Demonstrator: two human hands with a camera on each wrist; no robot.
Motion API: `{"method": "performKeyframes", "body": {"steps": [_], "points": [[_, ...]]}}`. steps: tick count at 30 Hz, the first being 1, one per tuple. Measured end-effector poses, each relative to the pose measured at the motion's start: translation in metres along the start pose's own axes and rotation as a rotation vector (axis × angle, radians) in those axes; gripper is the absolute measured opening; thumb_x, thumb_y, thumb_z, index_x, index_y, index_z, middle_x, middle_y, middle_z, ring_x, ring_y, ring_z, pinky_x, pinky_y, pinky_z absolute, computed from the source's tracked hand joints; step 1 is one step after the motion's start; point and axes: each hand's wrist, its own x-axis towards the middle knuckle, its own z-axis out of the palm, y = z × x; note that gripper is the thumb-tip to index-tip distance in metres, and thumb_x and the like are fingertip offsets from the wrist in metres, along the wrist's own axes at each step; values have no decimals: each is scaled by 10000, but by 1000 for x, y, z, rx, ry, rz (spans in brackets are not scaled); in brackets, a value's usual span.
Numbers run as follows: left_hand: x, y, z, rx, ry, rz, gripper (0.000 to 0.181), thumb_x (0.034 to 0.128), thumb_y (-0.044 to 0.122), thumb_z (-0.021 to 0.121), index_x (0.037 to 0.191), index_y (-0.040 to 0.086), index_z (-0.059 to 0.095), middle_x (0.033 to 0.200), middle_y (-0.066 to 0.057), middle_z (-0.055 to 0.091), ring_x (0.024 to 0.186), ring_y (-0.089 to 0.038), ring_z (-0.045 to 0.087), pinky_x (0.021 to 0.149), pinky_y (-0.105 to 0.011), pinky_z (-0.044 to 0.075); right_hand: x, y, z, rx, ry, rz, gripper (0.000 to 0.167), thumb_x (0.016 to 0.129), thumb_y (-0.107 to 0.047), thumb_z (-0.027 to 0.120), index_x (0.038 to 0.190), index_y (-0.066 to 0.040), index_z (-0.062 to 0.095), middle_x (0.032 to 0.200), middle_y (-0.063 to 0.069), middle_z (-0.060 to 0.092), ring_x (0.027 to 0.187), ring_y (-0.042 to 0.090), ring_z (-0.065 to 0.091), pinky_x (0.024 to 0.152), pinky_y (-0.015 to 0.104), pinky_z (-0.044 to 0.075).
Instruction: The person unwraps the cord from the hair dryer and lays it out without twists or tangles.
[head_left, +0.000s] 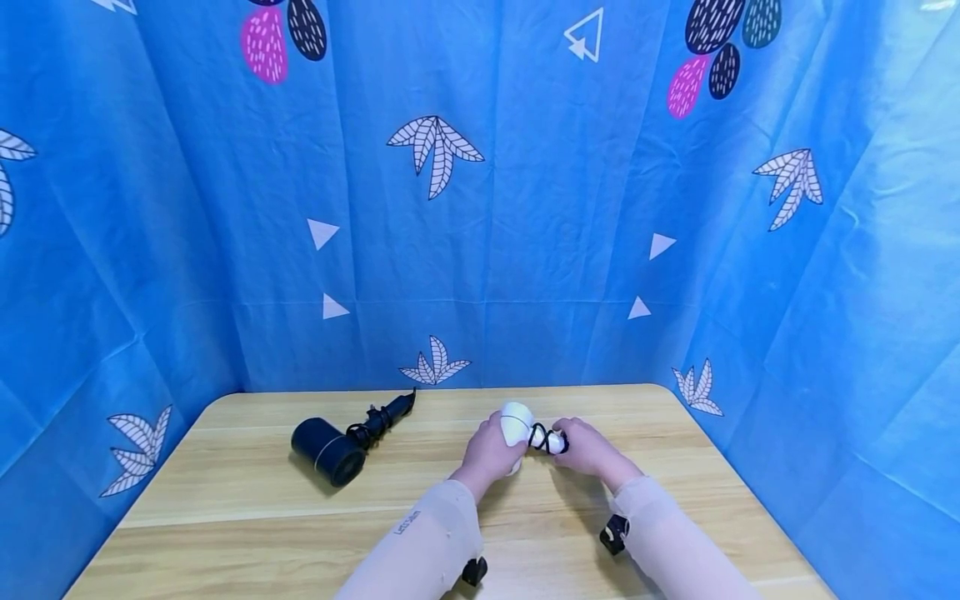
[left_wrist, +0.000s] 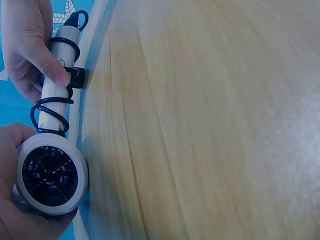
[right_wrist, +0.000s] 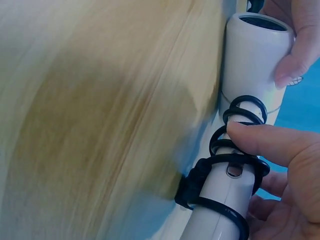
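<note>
The left hand (head_left: 491,454) is gripping the white hair dryer (head_left: 516,422) round its barrel (right_wrist: 255,60), while the right hand (head_left: 588,450) is pinching the handle (right_wrist: 212,225), its thumb lying against the turns of black cord (right_wrist: 235,158). The white hair dryer is being held over the table (head_left: 225,500), slightly right of its middle; whether any part is touching the surface cannot be told. In the left wrist view, one end of the barrel is showing a dark round grille (left_wrist: 50,176); the right wrist view is showing an open end (right_wrist: 262,22). The casing appears to be stiff, smooth plastic, probably light enough for one hand and somewhat slippery where bare; the grille and the joint between barrel and handle are likely the parts least tolerant of knocks. The handle should be offering the surest hold, although the flexible cord may be shifting under pressure; the barrel is best taken round its middle, clear of both ends. Farther left, a black hair dryer (head_left: 318,448) is lying on the table, its cord-wrapped grip (head_left: 397,407) pointing toward the back edge. Outermost, a blue patterned curtain (head_left: 420,258) is hanging behind the table and along both sides.
</note>
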Motion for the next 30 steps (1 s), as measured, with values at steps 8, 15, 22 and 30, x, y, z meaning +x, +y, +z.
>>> {"method": "performKeyframes", "body": {"steps": [8, 15, 22, 30], "points": [[0, 1, 0, -2, 2, -7, 733, 865, 315, 767, 1423, -40, 451, 1134, -191, 610, 970, -322, 613, 877, -500, 517, -4, 5, -7, -8, -26, 70, 592, 697, -101, 884, 1203, 71, 629, 1103, 191, 655, 1020, 355, 617, 958, 522, 489], [1, -2, 2, 3, 6, -6, 736, 881, 368, 745, 1428, -29, 452, 1150, -192, 611, 984, -322, 616, 875, -494, 522, -7, 10, -11, 1, -48, 104, 498, 667, -100, 895, 1094, 25, 671, 1003, 121, 679, 936, 293, 630, 922, 510, 506], [1, 0, 0, -25, 14, -5, 718, 872, 349, 762, 1385, -59, 469, 1086, -195, 636, 930, -322, 633, 828, -493, 537, -8, 14, -14, -18, -65, 115, 335, 674, -89, 883, 933, -36, 678, 848, 30, 666, 799, 197, 599, 843, 453, 519], [-1, 3, -4, -50, -11, -48, 725, 859, 326, 779, 1391, -51, 463, 1069, -185, 673, 937, -315, 647, 838, -486, 543, -10, 13, -16, -11, -55, 92, 280, 687, -60, 873, 897, -55, 688, 818, 6, 664, 781, 184, 594, 837, 448, 518]]}}
